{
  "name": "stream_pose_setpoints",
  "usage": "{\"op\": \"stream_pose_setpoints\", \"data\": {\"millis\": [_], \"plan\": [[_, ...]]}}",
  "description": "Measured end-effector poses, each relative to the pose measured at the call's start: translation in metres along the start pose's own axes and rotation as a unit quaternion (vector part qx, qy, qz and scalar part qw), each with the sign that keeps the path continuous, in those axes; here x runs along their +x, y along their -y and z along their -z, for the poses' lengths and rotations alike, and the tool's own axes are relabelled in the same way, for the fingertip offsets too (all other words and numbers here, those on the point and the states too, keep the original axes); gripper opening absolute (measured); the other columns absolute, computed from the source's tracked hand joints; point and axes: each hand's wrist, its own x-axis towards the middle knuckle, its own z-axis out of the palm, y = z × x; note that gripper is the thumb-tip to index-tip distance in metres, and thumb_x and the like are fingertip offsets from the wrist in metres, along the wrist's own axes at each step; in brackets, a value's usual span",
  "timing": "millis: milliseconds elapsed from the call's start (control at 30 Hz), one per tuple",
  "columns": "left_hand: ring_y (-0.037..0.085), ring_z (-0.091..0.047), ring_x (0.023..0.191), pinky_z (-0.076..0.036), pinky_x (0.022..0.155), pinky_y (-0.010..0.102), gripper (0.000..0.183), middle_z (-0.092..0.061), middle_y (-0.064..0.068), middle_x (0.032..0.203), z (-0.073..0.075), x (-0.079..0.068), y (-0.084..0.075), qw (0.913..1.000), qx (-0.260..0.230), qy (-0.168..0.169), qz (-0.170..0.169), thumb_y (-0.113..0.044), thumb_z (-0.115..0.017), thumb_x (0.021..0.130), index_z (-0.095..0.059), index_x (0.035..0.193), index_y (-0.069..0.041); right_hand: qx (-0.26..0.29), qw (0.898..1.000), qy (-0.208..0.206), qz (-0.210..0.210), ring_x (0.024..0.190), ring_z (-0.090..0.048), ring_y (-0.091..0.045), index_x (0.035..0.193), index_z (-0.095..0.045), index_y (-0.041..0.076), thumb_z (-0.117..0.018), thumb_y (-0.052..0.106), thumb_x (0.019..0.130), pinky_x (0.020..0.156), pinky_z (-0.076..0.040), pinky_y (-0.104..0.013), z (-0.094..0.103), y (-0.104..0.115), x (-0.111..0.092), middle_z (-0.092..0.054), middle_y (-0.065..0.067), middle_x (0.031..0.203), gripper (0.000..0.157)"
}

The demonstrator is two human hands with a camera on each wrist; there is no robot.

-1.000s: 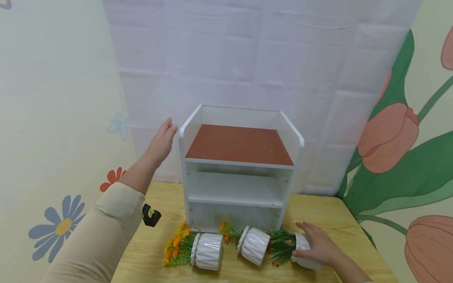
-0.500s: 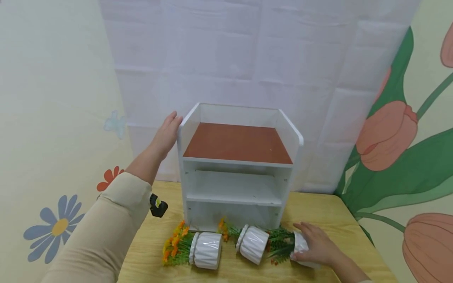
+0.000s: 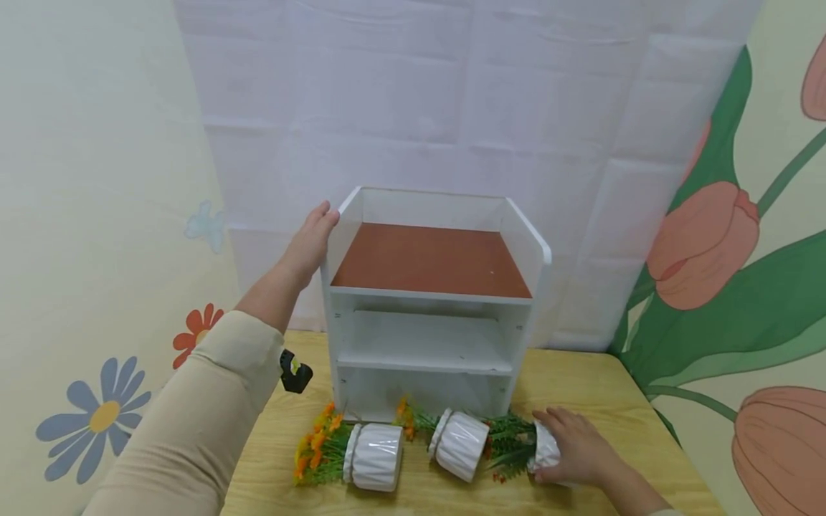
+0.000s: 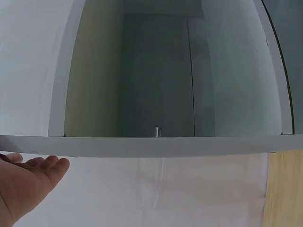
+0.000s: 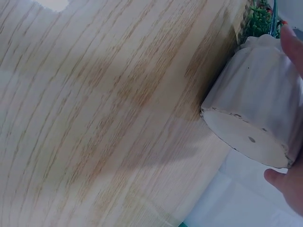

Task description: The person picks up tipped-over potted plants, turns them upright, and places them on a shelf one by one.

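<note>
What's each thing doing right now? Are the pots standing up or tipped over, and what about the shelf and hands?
Left pot: tipped on its side
Middle pot: tipped on its side
Right pot: tipped on its side, gripped
White shelf: upright, front open
Left hand: fingers mostly straight, at the shelf's left side
Right hand: curled around the right pot
White sheet: hanging, creased

Your left hand (image 3: 310,244) and right hand (image 3: 577,450) are bare. Your left sleeve (image 3: 187,423) is beige and creased, ending in a broad, turned-back cuff (image 3: 245,345). Beside that cuff sits a small, black, curved gadget (image 3: 295,377) with a yellow-green patch (image 3: 295,365). A pale edge of your right sleeve (image 3: 667,512) shows too.
</note>
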Motion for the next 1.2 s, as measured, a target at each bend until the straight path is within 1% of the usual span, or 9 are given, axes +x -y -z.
{"op": "stream_pose_setpoints", "data": {"millis": [200, 367, 533, 733, 900, 1100, 1200], "plan": [[0.035, -0.014, 0.150, -0.014, 0.118, 0.062, 0.064, -0.007, 0.009, 0.166, -0.001, -0.002, 0.001, 0.9998, -0.010, 0.013, 0.004, -0.044, -0.024, 0.104, 0.001, 0.159, -0.022, -0.022, 1.000, 0.002, -0.009, 0.128, -0.046, -0.047, 0.139, -0.051, 0.009, -0.087, 0.058, 0.056, 0.101, -0.034, -0.069, -0.002, 0.002, -0.001, -0.054, -0.022, 0.136, 0.103], [0.036, -0.018, 0.148, -0.017, 0.118, 0.062, 0.063, -0.011, 0.011, 0.165, -0.002, -0.003, 0.000, 0.9998, -0.003, 0.020, -0.004, -0.041, -0.024, 0.105, 0.000, 0.159, -0.019, -0.042, 0.999, 0.001, -0.009, 0.120, -0.054, -0.042, 0.139, -0.052, 0.009, -0.088, 0.058, 0.054, 0.097, -0.040, -0.064, -0.002, 0.003, -0.002, -0.060, -0.017, 0.130, 0.104], [0.036, -0.023, 0.146, -0.020, 0.117, 0.061, 0.062, -0.016, 0.013, 0.164, -0.004, -0.004, -0.003, 0.9996, 0.007, 0.025, -0.008, -0.039, -0.023, 0.106, -0.001, 0.159, -0.018, -0.041, 0.999, 0.007, -0.015, 0.116, -0.057, -0.040, 0.139, -0.052, 0.010, -0.089, 0.058, 0.052, 0.096, -0.042, -0.062, 0.000, 0.003, -0.004, -0.061, -0.016, 0.128, 0.106], [0.036, -0.024, 0.146, -0.021, 0.117, 0.061, 0.061, -0.016, 0.012, 0.164, -0.005, -0.006, -0.003, 0.9996, 0.014, 0.026, -0.007, -0.039, -0.023, 0.106, -0.002, 0.159, -0.019, -0.040, 0.999, 0.008, -0.012, 0.113, -0.058, -0.041, 0.138, -0.052, 0.009, -0.089, 0.056, 0.051, 0.093, -0.045, -0.061, 0.000, 0.002, -0.007, -0.062, -0.017, 0.126, 0.105], [0.036, -0.024, 0.146, -0.021, 0.116, 0.062, 0.061, -0.016, 0.012, 0.164, -0.006, -0.006, -0.003, 0.9996, 0.014, 0.024, -0.006, -0.039, -0.023, 0.106, -0.002, 0.159, -0.020, -0.028, 0.999, -0.008, -0.020, 0.113, -0.057, -0.041, 0.136, -0.053, 0.009, -0.089, 0.052, 0.053, 0.092, -0.046, -0.060, -0.002, 0.002, -0.010, -0.061, -0.017, 0.126, 0.101], [0.037, -0.027, 0.145, -0.023, 0.116, 0.061, 0.060, -0.019, 0.014, 0.163, -0.005, -0.006, -0.005, 0.9997, 0.014, 0.019, -0.007, -0.036, -0.023, 0.106, -0.003, 0.159, -0.019, -0.019, 0.999, -0.046, -0.017, 0.113, -0.057, -0.041, 0.135, -0.055, 0.008, -0.089, 0.051, 0.053, 0.093, -0.047, -0.058, -0.005, -0.001, -0.015, -0.062, -0.018, 0.124, 0.099], [0.037, -0.027, 0.144, -0.022, 0.117, 0.059, 0.060, -0.018, 0.015, 0.163, -0.005, -0.006, -0.005, 0.9998, 0.011, 0.018, -0.006, -0.034, -0.023, 0.106, -0.003, 0.159, -0.017, -0.003, 0.999, -0.047, -0.028, 0.116, -0.056, -0.042, 0.137, -0.053, 0.008, -0.088, 0.052, 0.055, 0.093, -0.047, -0.059, -0.006, -0.003, -0.017, -0.060, -0.019, 0.127, 0.099]]}}
